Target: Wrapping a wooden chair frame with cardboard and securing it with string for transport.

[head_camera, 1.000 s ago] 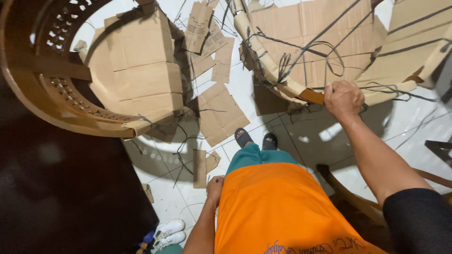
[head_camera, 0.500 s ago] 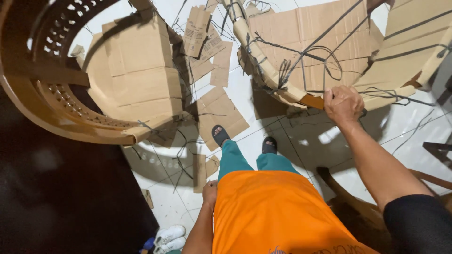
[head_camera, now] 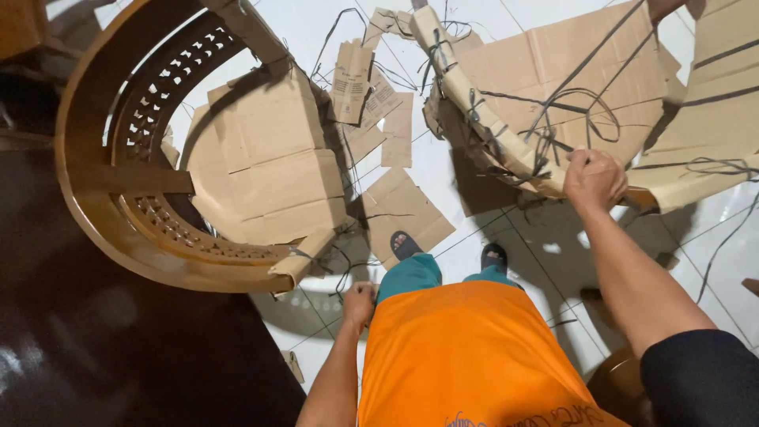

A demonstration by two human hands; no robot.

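- A white tiled floor (head_camera: pixel 506 261) runs under everything, littered with flat brown cardboard pieces (head_camera: pixel 403 209) and loose black straps (head_camera: pixel 348 269); a dark area fills the lower left.
- The cardboard-wrapped chair frame (head_camera: pixel 474 103) lies at the upper right, a curved rail bound in brown board with black straps looped round it, and broad cardboard sheets (head_camera: pixel 585 71) spread behind it.
- One torn scrap (head_camera: pixel 350 79) near the top centre carries a block of small dark print, too fine to make out.
- The right hand (head_camera: pixel 594 179) is clenched in a tight fist around the near end of that wrapped rail, knuckles up, arm stretched out.
- The left hand (head_camera: pixel 360 304) hangs low by the orange shirt (head_camera: pixel 466 356), fingers curled loosely; I cannot tell whether it holds anything.
- A bare wooden chair (head_camera: pixel 142 221) with a pierced, curved back lies on its side at the left, with cardboard resting inside the curve.
- Two dark sandals (head_camera: pixel 405 243) stand on the tiles between both chairs.
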